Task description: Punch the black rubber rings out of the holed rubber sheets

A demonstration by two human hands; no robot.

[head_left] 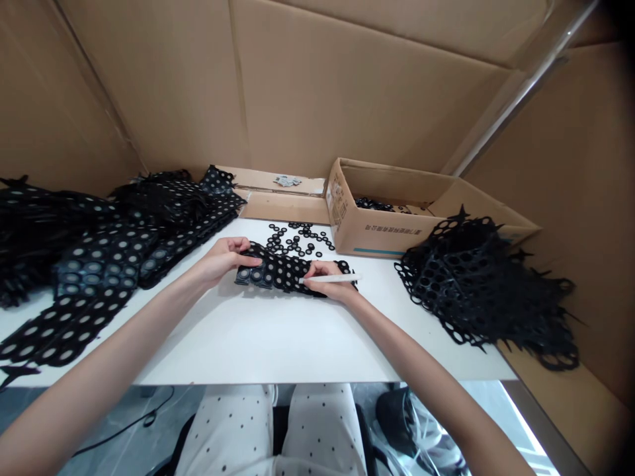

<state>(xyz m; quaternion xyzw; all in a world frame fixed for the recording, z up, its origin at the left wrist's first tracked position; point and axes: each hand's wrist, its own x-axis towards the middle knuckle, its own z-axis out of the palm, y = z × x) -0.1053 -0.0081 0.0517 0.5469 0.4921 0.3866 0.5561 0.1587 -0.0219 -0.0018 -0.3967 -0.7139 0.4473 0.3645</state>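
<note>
Black punched sheets (94, 261) heap at the left of the frame. At centre, my left hand (223, 261) grips a matching strip (280, 272) closed around its edge, while my right hand (327, 279) pinches a white pen-like tool (330, 278) against it. A slip of that tool could tear the strip, and a careless sweep could scatter the loose black rings (297, 238) just above.

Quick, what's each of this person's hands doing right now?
Left hand: closed, gripping a black holed strip.
Right hand: closed, holding a white stick, and resting on the strip.
</note>
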